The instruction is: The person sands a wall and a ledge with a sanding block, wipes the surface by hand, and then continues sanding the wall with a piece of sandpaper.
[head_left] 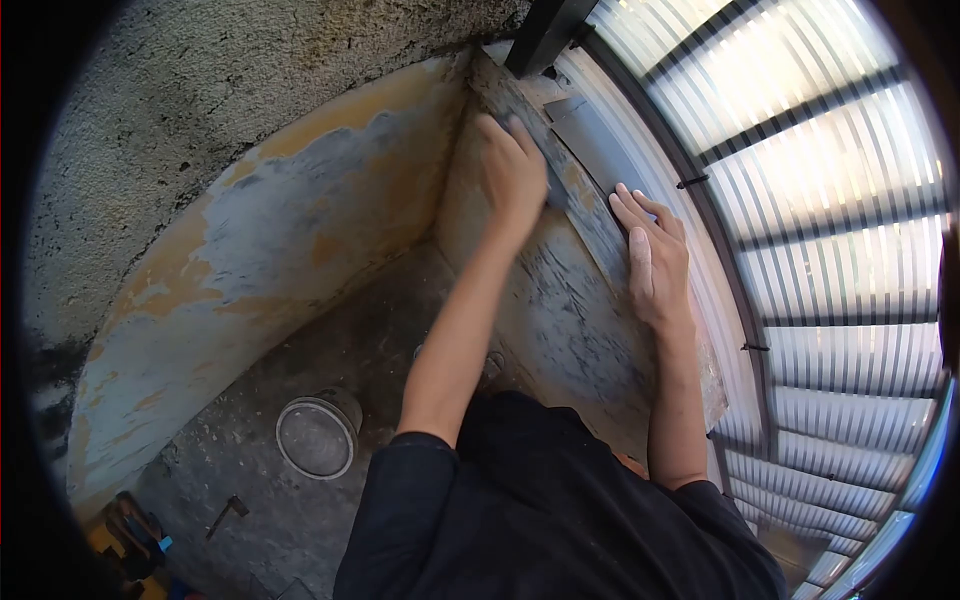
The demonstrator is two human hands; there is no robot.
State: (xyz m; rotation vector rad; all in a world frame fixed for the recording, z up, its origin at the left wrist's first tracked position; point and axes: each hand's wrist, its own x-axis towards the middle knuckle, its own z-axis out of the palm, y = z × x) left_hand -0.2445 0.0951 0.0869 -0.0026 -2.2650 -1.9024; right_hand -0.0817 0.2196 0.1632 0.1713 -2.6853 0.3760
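My left hand (pixel 515 175) is closed and slightly blurred, held against the inner top edge of a low wall (pixel 590 320) with worn, patchy grey and tan paint. A dark piece shows beside its fingers, too hidden to name. My right hand (pixel 652 250) lies with fingers stretched out on the ledge on top of this wall. Its fingertips are by the lower end of a flat dark grey strip (pixel 595 150), which lies along the ledge.
A curved patchy wall (pixel 320 210) meets the low wall at a corner. On the grey floor stand a round bucket (pixel 318 438) and a small dark tool (pixel 227 515). A dark post (pixel 550 35) rises at the corner. Ribbed translucent panels (pixel 830 190) line the right.
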